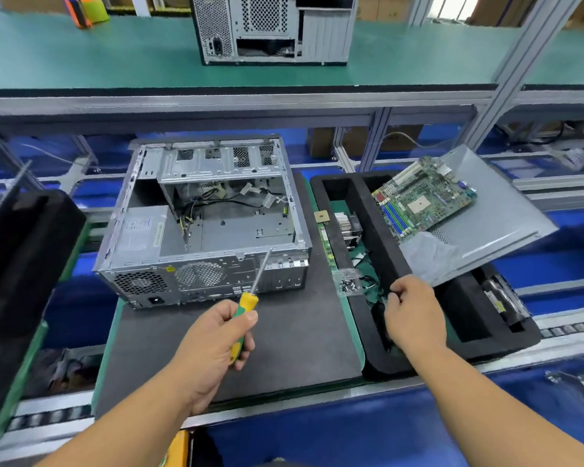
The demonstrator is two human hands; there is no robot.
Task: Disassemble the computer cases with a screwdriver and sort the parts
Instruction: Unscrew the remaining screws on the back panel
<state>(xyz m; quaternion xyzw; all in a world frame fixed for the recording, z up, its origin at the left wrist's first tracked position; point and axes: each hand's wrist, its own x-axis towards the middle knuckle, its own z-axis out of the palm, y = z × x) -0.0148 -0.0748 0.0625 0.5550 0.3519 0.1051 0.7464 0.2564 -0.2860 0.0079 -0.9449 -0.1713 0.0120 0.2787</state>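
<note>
Gripping a screwdriver [250, 298], the left hand [213, 345] is poised; the right hand [413, 311], fingers curled, contents unclear, hangs over the tray [361, 210]; remaining case [203, 224] screws should be met squarely.

Orange-and-green object [85, 10] on green upper shelf [115, 59], far left. Cardboard boxes [321, 143] behind aluminium frame post [516, 62]. Blue conveyor surface [317, 436] along near edge.
</note>
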